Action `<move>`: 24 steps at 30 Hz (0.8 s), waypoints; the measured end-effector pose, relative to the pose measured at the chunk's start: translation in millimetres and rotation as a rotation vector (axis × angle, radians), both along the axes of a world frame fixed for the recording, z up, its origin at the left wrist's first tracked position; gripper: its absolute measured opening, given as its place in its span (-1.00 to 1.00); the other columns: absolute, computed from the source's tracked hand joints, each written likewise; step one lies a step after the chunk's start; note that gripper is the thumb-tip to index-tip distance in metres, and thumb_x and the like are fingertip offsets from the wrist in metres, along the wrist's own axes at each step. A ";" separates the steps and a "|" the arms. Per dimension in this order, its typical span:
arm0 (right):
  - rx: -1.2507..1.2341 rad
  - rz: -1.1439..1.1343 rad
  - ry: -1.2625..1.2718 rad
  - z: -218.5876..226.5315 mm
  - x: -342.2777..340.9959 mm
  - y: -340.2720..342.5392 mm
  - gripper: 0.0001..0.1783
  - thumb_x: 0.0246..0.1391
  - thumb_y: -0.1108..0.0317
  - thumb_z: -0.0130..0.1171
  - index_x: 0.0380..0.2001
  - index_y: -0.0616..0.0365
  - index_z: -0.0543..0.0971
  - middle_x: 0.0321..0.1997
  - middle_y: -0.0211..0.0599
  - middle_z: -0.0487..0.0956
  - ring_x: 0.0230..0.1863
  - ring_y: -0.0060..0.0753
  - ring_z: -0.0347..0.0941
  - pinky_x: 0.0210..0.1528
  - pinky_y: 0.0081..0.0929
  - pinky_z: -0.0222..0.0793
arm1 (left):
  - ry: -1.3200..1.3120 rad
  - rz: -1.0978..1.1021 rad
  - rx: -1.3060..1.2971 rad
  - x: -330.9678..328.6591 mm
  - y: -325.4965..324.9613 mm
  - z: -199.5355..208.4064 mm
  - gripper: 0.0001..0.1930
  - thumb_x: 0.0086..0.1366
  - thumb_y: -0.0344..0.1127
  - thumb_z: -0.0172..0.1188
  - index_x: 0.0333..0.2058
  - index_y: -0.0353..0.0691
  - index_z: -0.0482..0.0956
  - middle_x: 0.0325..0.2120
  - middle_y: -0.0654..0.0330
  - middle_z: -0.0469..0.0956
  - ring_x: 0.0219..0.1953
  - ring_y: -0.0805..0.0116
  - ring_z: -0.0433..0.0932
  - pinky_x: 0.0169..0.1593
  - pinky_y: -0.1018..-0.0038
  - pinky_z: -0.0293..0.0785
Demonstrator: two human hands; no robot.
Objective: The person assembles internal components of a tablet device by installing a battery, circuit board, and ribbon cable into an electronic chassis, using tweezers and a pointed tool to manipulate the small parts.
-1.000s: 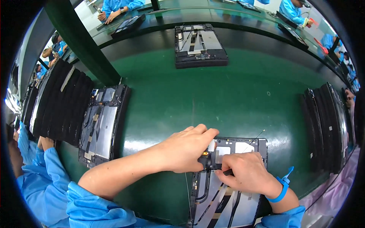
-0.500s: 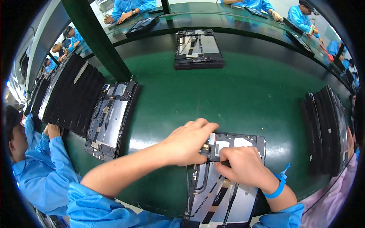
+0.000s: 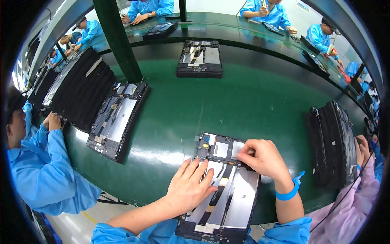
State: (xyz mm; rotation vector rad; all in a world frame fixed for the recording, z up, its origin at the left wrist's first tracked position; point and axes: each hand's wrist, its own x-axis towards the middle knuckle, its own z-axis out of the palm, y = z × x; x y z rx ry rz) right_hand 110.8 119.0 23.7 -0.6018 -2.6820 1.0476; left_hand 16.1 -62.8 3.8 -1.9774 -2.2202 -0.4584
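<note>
An opened tablet with a black frame, silver plates and dark ribbon cables lies in front of me, its near end over the table's edge. My left hand rests on its left side, fingers stretched out and slightly spread, holding nothing. At the tablet's upper right, my right hand has thumb and fingers pinched together beside a pale plate. What sits between those fingertips, if anything, is hidden. A second pale plate shows to the left, near small yellow and blue parts. A blue band circles my right wrist.
More opened tablets stand on the green table: one stack far ahead, another at left beside a tall black pile, and a pile at right. A green post rises at left. Co-workers sit around.
My left hand has moved down from the tablet's top edge to its left side, fingers now spread. My right hand has shifted up toward the top right corner. The tablet has turned slightly and the view has shifted.
</note>
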 end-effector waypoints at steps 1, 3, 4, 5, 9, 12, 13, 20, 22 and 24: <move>0.004 0.002 0.006 -1.7 7.4 2.6 -0.86 -0.33 0.38 0.10 -0.70 0.24 0.44 -0.75 -0.24 0.42 -0.69 -0.41 0.38 -0.62 -0.59 0.24 | 0.070 -0.006 0.013 2.9 0.6 1.9 -0.57 -0.16 -0.07 0.12 -0.37 -0.30 0.38 -0.40 0.07 0.36 -0.28 0.18 0.30 -0.17 0.27 0.18; 0.031 -0.006 -0.014 -9.1 18.2 6.2 -0.86 -0.35 0.38 0.11 -0.71 0.25 0.44 -0.75 -0.23 0.42 -0.70 -0.40 0.37 -0.63 -0.59 0.23 | 0.013 0.098 -0.082 14.8 5.3 14.2 -0.54 -0.16 0.01 0.10 -0.42 -0.31 0.38 -0.47 0.09 0.34 -0.35 0.21 0.28 -0.24 0.30 0.15; 0.034 0.005 0.018 -13.3 19.8 7.0 -0.84 -0.35 0.36 0.11 -0.71 0.25 0.44 -0.75 -0.23 0.42 -0.70 -0.39 0.37 -0.63 -0.59 0.23 | -0.051 0.201 -0.181 21.3 9.3 19.8 -0.50 -0.17 0.08 0.08 -0.47 -0.31 0.37 -0.53 0.10 0.32 -0.42 0.24 0.27 -0.31 0.32 0.12; 0.031 0.006 0.027 -12.8 20.7 8.5 -0.84 -0.35 0.36 0.11 -0.71 0.25 0.44 -0.75 -0.23 0.42 -0.70 -0.39 0.37 -0.63 -0.59 0.23 | -0.042 0.203 -0.182 25.6 15.4 23.3 -0.50 -0.17 0.08 0.08 -0.47 -0.31 0.37 -0.53 0.10 0.32 -0.42 0.24 0.27 -0.31 0.32 0.12; 0.014 0.004 -0.011 -11.4 20.7 12.5 -0.81 -0.34 0.30 0.07 -0.68 0.24 0.46 -0.69 -0.18 0.44 -0.62 -0.26 0.38 -0.54 -0.47 0.26 | -0.013 0.369 -0.334 41.1 38.6 23.9 -0.35 -0.28 0.27 0.05 -0.54 -0.34 0.33 -0.57 0.09 0.29 -0.45 0.24 0.24 -0.35 0.39 0.06; -0.026 0.007 -0.022 -11.9 20.1 12.2 -0.79 -0.33 0.28 0.04 -0.65 0.23 0.47 -0.63 -0.13 0.46 -0.53 -0.14 0.39 -0.46 -0.36 0.30 | -0.058 0.462 -0.316 50.0 40.9 22.0 -0.38 -0.24 0.19 0.09 -0.46 -0.34 0.32 -0.49 0.08 0.26 -0.39 0.23 0.23 -0.33 0.38 0.06; -0.016 0.001 -0.021 -11.9 20.5 12.3 -0.80 -0.32 0.29 0.03 -0.65 0.23 0.47 -0.62 -0.13 0.46 -0.52 -0.14 0.40 -0.46 -0.35 0.30 | -0.053 0.466 -0.325 51.7 42.7 21.4 -0.38 -0.24 0.19 0.09 -0.46 -0.34 0.32 -0.49 0.08 0.26 -0.39 0.23 0.23 -0.33 0.38 0.06; 0.081 -0.019 0.095 -21.7 25.2 14.2 -0.80 -0.33 0.31 0.08 -0.70 0.25 0.44 -0.76 -0.21 0.41 -0.70 -0.36 0.36 -0.62 -0.53 0.23 | -0.165 0.407 -0.160 54.8 46.5 12.8 -0.64 -0.15 -0.13 0.06 -0.50 -0.34 0.28 -0.53 0.03 0.32 -0.42 0.14 0.31 -0.30 0.30 0.13; 0.018 -0.029 0.110 -18.7 27.7 14.3 -0.80 -0.33 0.30 0.08 -0.70 0.25 0.44 -0.76 -0.21 0.41 -0.71 -0.37 0.35 -0.63 -0.54 0.22 | -0.703 0.468 -0.189 49.8 48.5 22.2 -0.67 -0.14 -0.29 0.02 -0.42 -0.38 0.21 -0.62 0.02 0.36 -0.52 0.14 0.36 -0.35 0.29 0.21; -0.042 -0.037 0.123 -13.5 31.8 15.6 -0.80 -0.32 0.30 0.08 -0.70 0.25 0.44 -0.76 -0.22 0.41 -0.71 -0.37 0.35 -0.63 -0.55 0.21 | -0.868 0.445 0.030 51.7 48.9 24.4 -0.66 -0.13 -0.42 -0.02 -0.34 -0.37 0.13 -0.68 0.03 0.36 -0.59 0.12 0.37 -0.42 0.33 0.28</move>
